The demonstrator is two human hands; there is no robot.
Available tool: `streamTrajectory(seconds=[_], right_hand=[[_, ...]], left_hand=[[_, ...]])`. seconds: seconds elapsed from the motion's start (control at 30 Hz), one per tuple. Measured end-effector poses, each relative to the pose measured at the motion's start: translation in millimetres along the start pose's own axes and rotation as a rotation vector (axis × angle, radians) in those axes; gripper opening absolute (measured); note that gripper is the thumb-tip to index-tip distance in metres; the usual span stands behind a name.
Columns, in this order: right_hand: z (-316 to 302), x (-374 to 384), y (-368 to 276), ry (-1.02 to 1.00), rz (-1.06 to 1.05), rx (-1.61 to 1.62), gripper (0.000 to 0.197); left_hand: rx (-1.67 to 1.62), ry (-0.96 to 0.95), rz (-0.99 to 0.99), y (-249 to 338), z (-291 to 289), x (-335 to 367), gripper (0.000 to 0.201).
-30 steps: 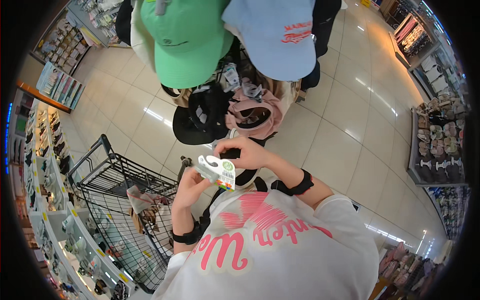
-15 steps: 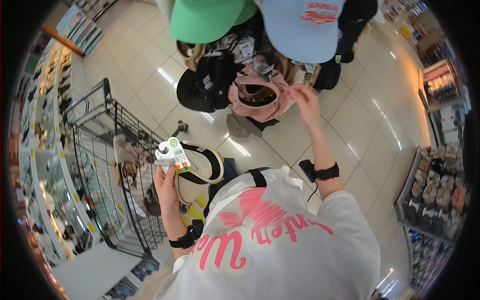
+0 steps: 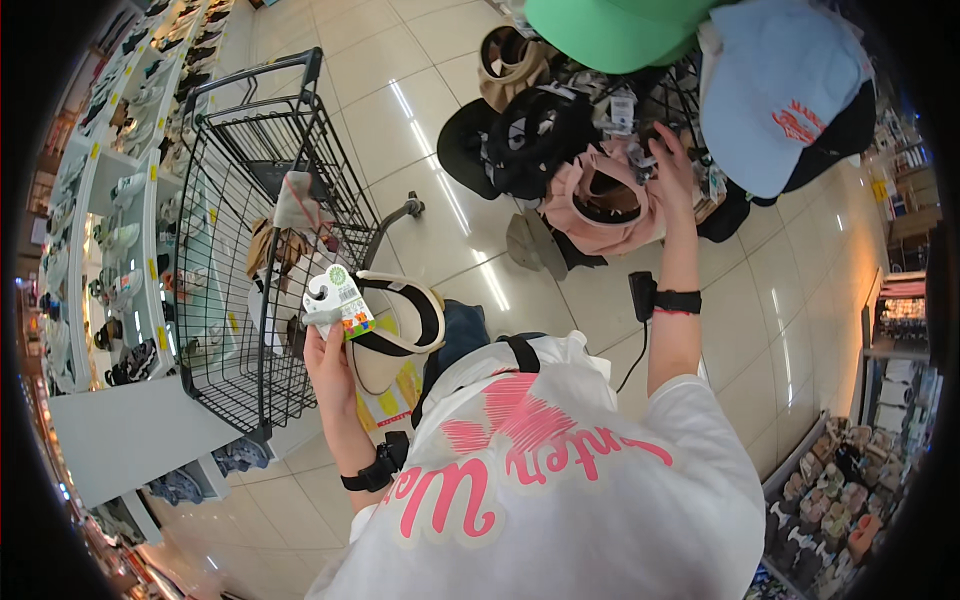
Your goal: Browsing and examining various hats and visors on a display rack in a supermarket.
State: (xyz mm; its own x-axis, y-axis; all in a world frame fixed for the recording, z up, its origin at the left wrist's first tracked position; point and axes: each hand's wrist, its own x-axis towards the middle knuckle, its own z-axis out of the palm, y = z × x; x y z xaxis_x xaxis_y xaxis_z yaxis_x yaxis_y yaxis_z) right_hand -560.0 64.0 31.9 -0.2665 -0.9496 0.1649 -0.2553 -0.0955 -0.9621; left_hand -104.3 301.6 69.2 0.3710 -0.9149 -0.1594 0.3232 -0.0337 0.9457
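My left hand [image 3: 330,372] is closed round the grey clip of a white cardboard hanger tag [image 3: 345,300]. From it hangs a cream sun visor [image 3: 385,360] with a black inner band, beside my hip. My right hand [image 3: 676,172] is raised at the hat rack, its fingers stretched upward beside a pink ruffled hat [image 3: 605,222]; its thumb is mostly hidden. Black hats [image 3: 535,140] hang left of the pink one. A green cap [image 3: 615,30] and a light blue cap [image 3: 780,100] sit higher on the rack.
A black wire shopping cart [image 3: 270,130] with a few items inside stands at my left. Shoe shelves [image 3: 120,220] line the left side. Slippers fill a display [image 3: 835,490] at the lower right. Shiny tiles cover the floor [image 3: 430,110].
The view has turned, so the rack and cart sit farther right. My right hand has moved from the pink hat's edge up toward the tags behind it. My left hand keeps hold of the visor's hanger.
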Motion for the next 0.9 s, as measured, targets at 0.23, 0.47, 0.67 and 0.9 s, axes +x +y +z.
streamTrajectory(seconds=[0.23,0.47,0.67,0.9], right_hand=[[31.0,-2.3,5.4,0.040,-0.103,-0.134,0.027],[92.6,16.6,6.2,0.007,-0.160,-0.191,0.032],[141.7,26.0,-36.1,0.134,-0.279,-0.434,0.034],[190.8,65.7,-12.9,0.296,-0.324,-0.339,0.053]], left_hand=[[-0.012,0.045,-0.010,7.1,-15.2,19.6,0.034],[-0.067,-0.013,0.019,20.4,-8.0,45.8,0.033],[-0.025,-0.047,0.014,17.6,-20.5,41.9,0.037],[0.011,-0.001,-0.014,17.0,-16.4,37.2,0.037]])
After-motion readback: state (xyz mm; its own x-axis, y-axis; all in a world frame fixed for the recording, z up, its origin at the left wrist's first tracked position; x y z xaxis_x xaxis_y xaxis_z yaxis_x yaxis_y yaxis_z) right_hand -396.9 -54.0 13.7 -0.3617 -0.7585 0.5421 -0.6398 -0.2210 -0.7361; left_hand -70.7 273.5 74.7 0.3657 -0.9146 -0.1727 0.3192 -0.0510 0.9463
